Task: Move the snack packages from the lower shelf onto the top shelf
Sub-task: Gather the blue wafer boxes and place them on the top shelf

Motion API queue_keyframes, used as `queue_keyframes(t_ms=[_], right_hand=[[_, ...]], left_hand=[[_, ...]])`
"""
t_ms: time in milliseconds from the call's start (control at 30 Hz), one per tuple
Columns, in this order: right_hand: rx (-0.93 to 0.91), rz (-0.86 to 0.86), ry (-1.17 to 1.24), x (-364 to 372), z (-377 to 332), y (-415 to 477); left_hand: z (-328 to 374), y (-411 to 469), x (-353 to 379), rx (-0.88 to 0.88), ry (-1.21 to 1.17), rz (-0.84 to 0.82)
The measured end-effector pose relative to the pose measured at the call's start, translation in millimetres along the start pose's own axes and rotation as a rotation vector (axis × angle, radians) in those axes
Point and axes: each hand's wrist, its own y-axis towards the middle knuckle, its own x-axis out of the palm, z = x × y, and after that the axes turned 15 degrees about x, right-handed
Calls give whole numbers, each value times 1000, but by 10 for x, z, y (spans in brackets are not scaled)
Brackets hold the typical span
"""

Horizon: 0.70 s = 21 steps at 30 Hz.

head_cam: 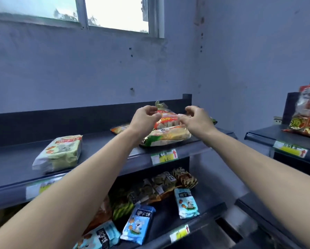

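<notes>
Head view, single frame.

Left of frame: a green-and-white rectangular foil snack package (58,153) is seen lying flat on the dark grey metal top shelf (105,141), well apart from the other packages there.

Lower centre: light blue plastic snack packages (139,223) are scattered on the dark lower shelf (210,211), with dark green and brown packages (150,189) behind them.

Centre: both bare forearms are extended over the top shelf. The left hand (145,117) is held with fingers curled at the left end of a red-and-orange clear plastic snack package (166,120). This package is placed on top of a yellow-and-green plastic package (168,137), on the right part of the top shelf. The right hand (195,119) is curled at the package's right end. For both hands it cannot be told whether the package is pinched or only touched. A green-and-yellow price label (164,156) is fixed to the shelf edge below.

Right of frame: a red printed snack bag (307,114) is seen on a separate dark shelf unit (265,135).
</notes>
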Motion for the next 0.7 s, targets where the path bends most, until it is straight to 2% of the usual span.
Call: queue_keyframes(t_ms=[200,400,700], right_hand=[[74,-59,-35,18,121,704],[216,-205,-97,112,249,1349],[296,-369,-319,231,343,1956]], left_hand=[[-293,543,244,-120,77,-79],[-606,1005,421,-273,216,-102],[-822,1374,587,-454,520,-311]])
